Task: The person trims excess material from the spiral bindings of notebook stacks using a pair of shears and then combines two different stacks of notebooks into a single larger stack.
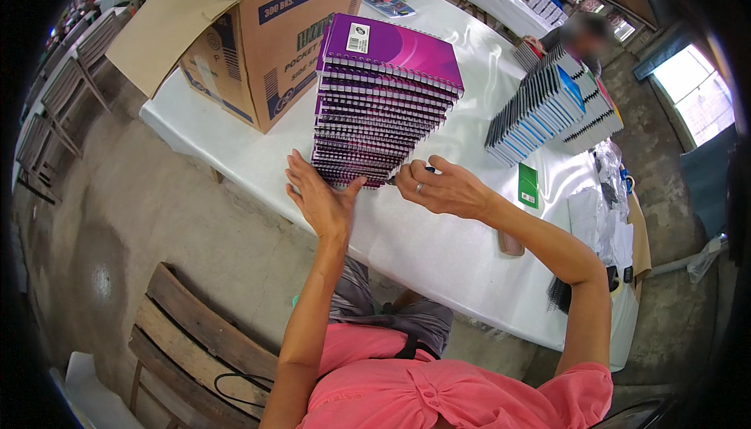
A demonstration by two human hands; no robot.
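Watching from my end: left hand [325, 204] open, fingers spread along the lower left of a tall stack of purple spiral-bound notebooks [383, 108], thumb laid across its near face, seemingly as a brace. Right hand [442, 188], ring on one finger, is curled closed around a slim dark implement [391, 182], its tip at the low right of the same face; perhaps a pen, but the fingers hide most of it and I can't tell whether it touches the bindings. Stack stands by the near edge of the white-covered table [422, 249], toward its left end, spirals facing me. My read of the step in hand: close work with the tip among the lowest notebooks, maybe a tally. The next move calls for a light, steady left palm and a small, controlled shift of the tip, since pressure low down could tilt the pile. Further out: open cardboard carton [266, 61] at the table's left end, flap hanging over the edge; green booklet [529, 185] past the right forearm; blue-covered notebooks [540, 116] stacked toward the far right edge, a co-worker [587, 34] beyond. Slatted wooden chair [188, 335] below the near edge.
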